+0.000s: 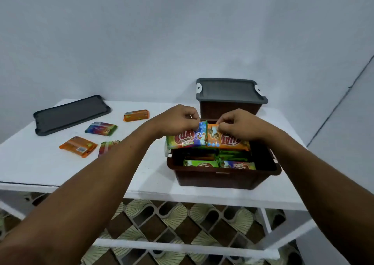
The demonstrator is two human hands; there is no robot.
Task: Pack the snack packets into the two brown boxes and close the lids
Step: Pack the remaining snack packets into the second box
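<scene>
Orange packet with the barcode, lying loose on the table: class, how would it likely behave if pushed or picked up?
The orange packet with the barcode lies flat on the white table, so it would probably slide rather than roll or tip. Its glossy wrapper may be slippery. Its blocky shape suggests it is fairly stiff.

Both arms are showing bare from the wrist all the way to the frame edge, left arm (91, 183) and right arm (303, 173). Left hand (178, 121) and right hand (236, 125) are showing bare as well, knuckles plainly visible. A tiny pale glint is sitting on one left finger, too small to tell whether it's a ring.
</scene>
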